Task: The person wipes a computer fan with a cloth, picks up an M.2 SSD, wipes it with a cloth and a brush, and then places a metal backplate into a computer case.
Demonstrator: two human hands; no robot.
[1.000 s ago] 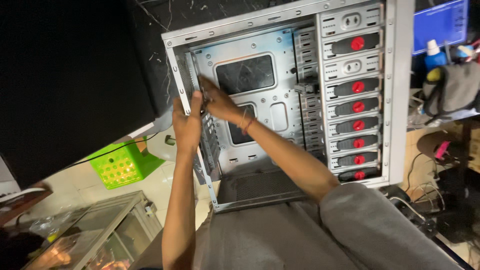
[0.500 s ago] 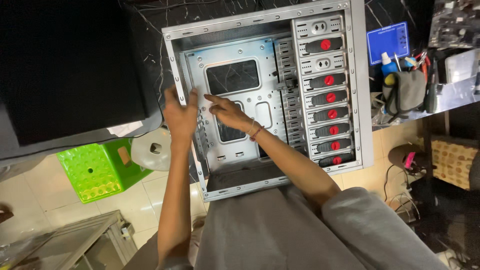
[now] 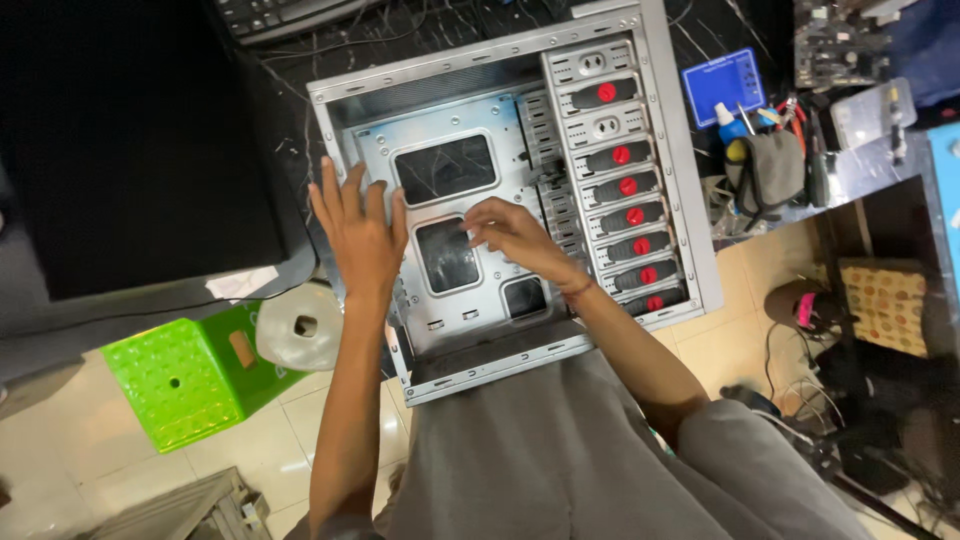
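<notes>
An open silver computer case (image 3: pixel 690 170) lies on its side on a dark marbled table, its bare motherboard tray (image 3: pixel 470 290) facing up. Black drive latches with red buttons (image 3: pixel 628 185) run down its right side. My left hand (image 3: pixel 360 232) rests flat with fingers spread on the case's left edge, over the tray. My right hand (image 3: pixel 508 232) hovers over the middle of the tray, fingers curled down toward the metal beside a rectangular cut-out. Neither hand holds anything that I can see.
A large black panel (image 3: pixel 140 150) lies left of the case. On the tiled floor stand a green plastic stool (image 3: pixel 185 380) and a clear tape roll (image 3: pixel 300 326). A blue box (image 3: pixel 722 85), bottles and a grey pouch (image 3: pixel 770 170) crowd the right side.
My view has pulled back and shifted, so the case sits more central. My left hand has moved from gripping the case's left edge to lying flat on it. My right hand moved slightly right over the tray.
</notes>
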